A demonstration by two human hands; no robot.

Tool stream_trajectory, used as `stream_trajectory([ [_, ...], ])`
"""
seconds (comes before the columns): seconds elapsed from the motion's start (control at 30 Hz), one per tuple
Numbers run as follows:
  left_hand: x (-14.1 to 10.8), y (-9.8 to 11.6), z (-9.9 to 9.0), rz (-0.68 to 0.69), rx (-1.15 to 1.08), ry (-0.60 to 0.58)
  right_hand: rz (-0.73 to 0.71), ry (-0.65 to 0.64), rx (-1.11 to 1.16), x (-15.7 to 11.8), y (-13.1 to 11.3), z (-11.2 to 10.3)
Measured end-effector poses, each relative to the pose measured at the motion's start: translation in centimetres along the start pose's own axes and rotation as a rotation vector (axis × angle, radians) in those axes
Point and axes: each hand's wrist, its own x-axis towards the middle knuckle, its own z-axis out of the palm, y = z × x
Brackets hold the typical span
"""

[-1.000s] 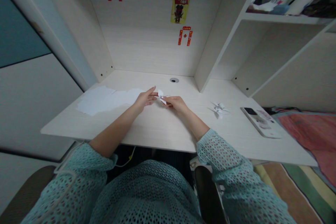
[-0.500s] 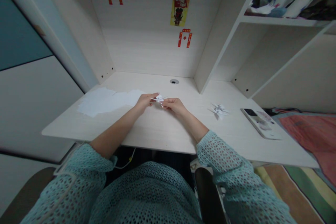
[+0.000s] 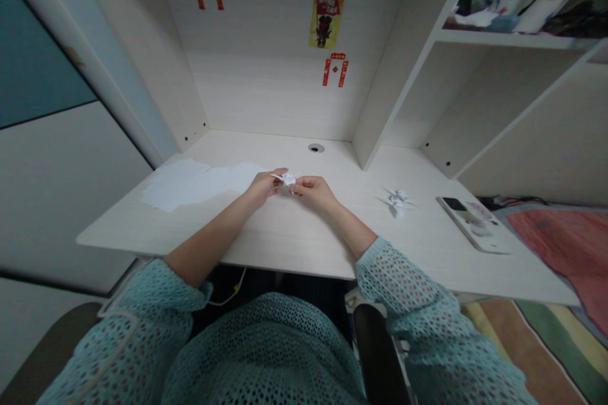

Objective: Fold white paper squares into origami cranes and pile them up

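A small folded white paper piece with thin points is held above the middle of the desk. My left hand grips its left side between thumb and fingers. On its right side, my right hand pinches it with closed fingertips. White paper sheets lie flat and overlapping to the left of my left hand. Farther right on the desk sit folded white paper shapes with pointed ends, touched by neither hand.
A phone lies at the right of the white desk. Behind the hands are a cable hole and the back panel with red and yellow stickers. An upright divider rises at the right. A chair armrest is below.
The fingers have shifted slightly around the folded paper, and the paper is turned a little. Both hands stay in nearly the same place.
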Motion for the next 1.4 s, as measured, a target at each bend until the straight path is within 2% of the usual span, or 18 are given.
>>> stream_trajectory([
  [0.1,0.0,0.0,-0.1,0.014,0.002,0.009,0.0,-0.033,-0.027,0.0,0.4,0.0],
  [0.43,-0.3,0.3,0.3,0.023,-0.026,0.055,-0.026,0.013,-0.029,0.3,0.0,-0.3],
  [0.63,-0.6,0.3,0.4,0.207,0.132,0.089,-0.038,0.154,0.015,0.6,-0.1,-1.0],
  [0.83,-1.2,0.3,1.0,0.296,0.274,-0.017,-0.039,0.268,0.001,0.8,0.0,-1.5],
  [1.2,-1.4,0.6,0.9,0.276,0.313,-0.221,-0.083,0.263,-0.079,1.0,0.3,-1.5],
  [1.4,-1.6,0.5,1.1,0.314,0.321,-0.19,-0.059,0.26,-0.147,0.9,0.6,-1.4],
])
